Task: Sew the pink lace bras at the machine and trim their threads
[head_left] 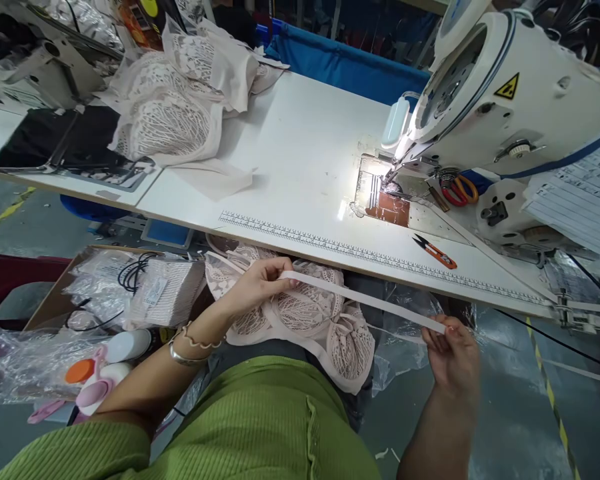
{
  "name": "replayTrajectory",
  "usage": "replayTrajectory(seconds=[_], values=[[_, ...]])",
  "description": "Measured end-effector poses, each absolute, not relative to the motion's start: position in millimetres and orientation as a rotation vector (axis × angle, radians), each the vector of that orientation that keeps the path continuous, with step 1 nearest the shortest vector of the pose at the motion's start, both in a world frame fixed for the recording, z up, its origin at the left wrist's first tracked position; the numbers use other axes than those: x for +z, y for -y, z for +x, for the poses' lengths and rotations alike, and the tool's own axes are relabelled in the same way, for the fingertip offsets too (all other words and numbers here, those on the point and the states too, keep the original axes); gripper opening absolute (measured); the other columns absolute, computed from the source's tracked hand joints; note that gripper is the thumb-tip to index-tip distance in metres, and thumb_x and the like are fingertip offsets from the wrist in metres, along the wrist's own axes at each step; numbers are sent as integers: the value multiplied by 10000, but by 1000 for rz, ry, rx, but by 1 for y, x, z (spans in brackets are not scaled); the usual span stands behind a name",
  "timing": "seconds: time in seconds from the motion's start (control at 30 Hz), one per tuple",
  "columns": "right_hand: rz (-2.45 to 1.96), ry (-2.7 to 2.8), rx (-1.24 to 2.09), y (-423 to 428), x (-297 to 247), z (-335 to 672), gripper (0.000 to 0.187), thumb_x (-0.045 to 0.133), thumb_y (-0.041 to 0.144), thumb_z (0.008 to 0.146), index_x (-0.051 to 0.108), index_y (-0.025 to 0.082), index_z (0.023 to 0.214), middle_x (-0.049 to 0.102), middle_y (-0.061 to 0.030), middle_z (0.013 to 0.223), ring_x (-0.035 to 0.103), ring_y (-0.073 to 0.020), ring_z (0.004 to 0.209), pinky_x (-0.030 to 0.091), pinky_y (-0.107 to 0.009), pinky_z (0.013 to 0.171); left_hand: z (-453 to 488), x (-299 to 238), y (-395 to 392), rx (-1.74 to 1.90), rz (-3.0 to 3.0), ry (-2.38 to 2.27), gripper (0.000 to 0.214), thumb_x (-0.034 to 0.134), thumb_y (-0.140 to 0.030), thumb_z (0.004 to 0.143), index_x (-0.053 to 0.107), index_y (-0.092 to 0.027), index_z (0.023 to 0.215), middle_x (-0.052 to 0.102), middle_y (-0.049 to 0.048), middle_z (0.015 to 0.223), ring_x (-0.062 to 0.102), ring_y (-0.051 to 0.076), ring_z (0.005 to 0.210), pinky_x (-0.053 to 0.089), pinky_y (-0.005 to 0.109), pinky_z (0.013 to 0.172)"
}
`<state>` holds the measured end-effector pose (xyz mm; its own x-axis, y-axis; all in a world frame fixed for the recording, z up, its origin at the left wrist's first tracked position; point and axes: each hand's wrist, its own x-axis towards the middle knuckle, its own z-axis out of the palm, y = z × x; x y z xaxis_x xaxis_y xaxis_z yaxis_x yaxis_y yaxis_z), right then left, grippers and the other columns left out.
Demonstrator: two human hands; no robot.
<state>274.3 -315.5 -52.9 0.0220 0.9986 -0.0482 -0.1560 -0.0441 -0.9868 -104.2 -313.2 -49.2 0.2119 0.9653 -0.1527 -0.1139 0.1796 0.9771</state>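
Observation:
My left hand (257, 283) pinches one end of a pale pink elastic strap (365, 300), and my right hand (453, 353) pinches its other end. The strap is stretched taut between them, below the table's front edge. Under the strap, on my lap, lies a pale pink lace bra (313, 320). Both hands are closed on the strap.
A white sewing machine (510, 87) stands at the right on the white table (300, 153), with a lit needle area, orange thread snips (436, 252) and scissors (457, 189). Lace bras (180, 100) are piled at back left. A box of bagged supplies (130, 287) sits at lower left.

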Motion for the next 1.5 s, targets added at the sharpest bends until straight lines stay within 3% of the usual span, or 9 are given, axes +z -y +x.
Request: replayTrajectory(seconds=[0.27, 0.5, 0.6, 0.67, 0.8, 0.9, 1.13, 1.33, 1.5], values=[[-997, 816, 1384, 313, -57, 269, 417, 774, 325, 769, 454, 198, 533, 309, 57, 520, 211, -88, 479, 228, -234, 410, -104, -59, 311, 1176, 774, -693, 434, 822, -497, 758, 584, -157, 633, 461, -28, 527, 445, 95, 515, 396, 222, 538], [-895, 596, 1468, 312, -73, 273, 448, 770, 239, 699, 355, 201, 533, 276, 81, 494, 238, -69, 450, 320, -191, 401, -105, -64, 314, 1114, 718, -624, 280, 806, -396, 797, 713, -154, 693, 421, -62, 430, 365, 66, 413, 540, 278, 662], [-838, 471, 1478, 310, -84, 274, 524, 760, 196, 683, 256, 205, 540, 271, 93, 479, 258, -50, 417, 353, -173, 398, -104, -63, 315, 1076, 758, -607, 232, 767, -359, 848, 758, -133, 795, 466, -50, 433, 452, 72, 460, 545, 276, 732], [-820, 436, 1461, 308, -93, 275, 567, 763, 199, 695, 214, 203, 549, 269, 98, 471, 268, -40, 402, 355, -161, 393, -103, -61, 315, 1018, 759, -614, 210, 734, -320, 885, 770, -115, 856, 529, -25, 463, 490, 74, 479, 519, 232, 656], [-812, 473, 1434, 306, -109, 276, 617, 783, 207, 735, 191, 197, 561, 198, 105, 466, 194, -34, 373, 335, -146, 379, -99, -56, 318, 878, 640, -543, 307, 651, -227, 949, 693, -121, 1234, 736, 68, 719, 556, 66, 491, 449, 164, 499], [-812, 538, 1431, 305, -121, 276, 625, 768, 225, 782, 188, 200, 550, 107, 104, 475, 35, -46, 375, 281, -193, 345, -94, -54, 319, 886, 553, -395, 449, 624, -197, 960, 564, -160, 1403, 769, 142, 1027, 704, 130, 634, 581, 257, 682], [-796, 650, 1483, 303, -144, 269, 581, 767, 304, 823, 264, 219, 546, -45, 110, 608, -167, -58, 514, 93, -288, 343, -80, -51, 322, 799, 448, -229, 501, 573, -209, 985, 481, -240, 1476, 377, 195, 1581, 688, 359, 1130, 627, 437, 882], [-711, 660, 1581, 303, -150, 266, 474, 696, 300, 885, 358, 245, 558, 37, 112, 549, -113, -66, 445, 81, -346, 364, -73, -49, 321, 778, 426, -191, 488, 584, -326, 988, 496, -254, 1462, 109, 148, 1679, 634, 394, 1205, 649, 426, 823], [-608, 644, 1616, 301, -145, 272, 501, 727, 291, 863, 331, 232, 563, 168, 115, 476, -70, -53, 402, 115, -312, 333, -78, -54, 321, 773, 476, -241, 545, 580, -390, 988, 448, -231, 1492, 281, 213, 1621, 745, 305, 993, 655, 348, 729]])
